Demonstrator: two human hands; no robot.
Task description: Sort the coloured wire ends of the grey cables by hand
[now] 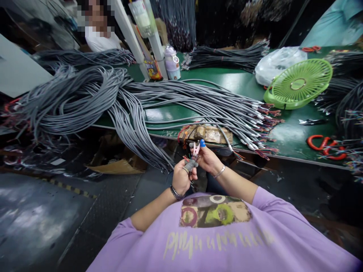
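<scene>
My left hand (181, 178) is closed around the end of a grey cable (190, 164), held upright in front of my chest. Thin coloured wires fan out of the cable's stripped tip. My right hand (207, 158) pinches a small pale cutting tool (195, 148) at those wires; a blue cap covers one fingertip (202, 142). Both hands touch at the cable end, just below the near edge of the green table (238, 81).
A big heap of grey cables (85, 94) with stripped coloured ends (263, 121) lies across the table. A green fan (297, 84), red-handled scissors (326, 145), a plastic bag (278, 62) and bottles (172, 62) stand there. Another person (99, 36) sits at the far side.
</scene>
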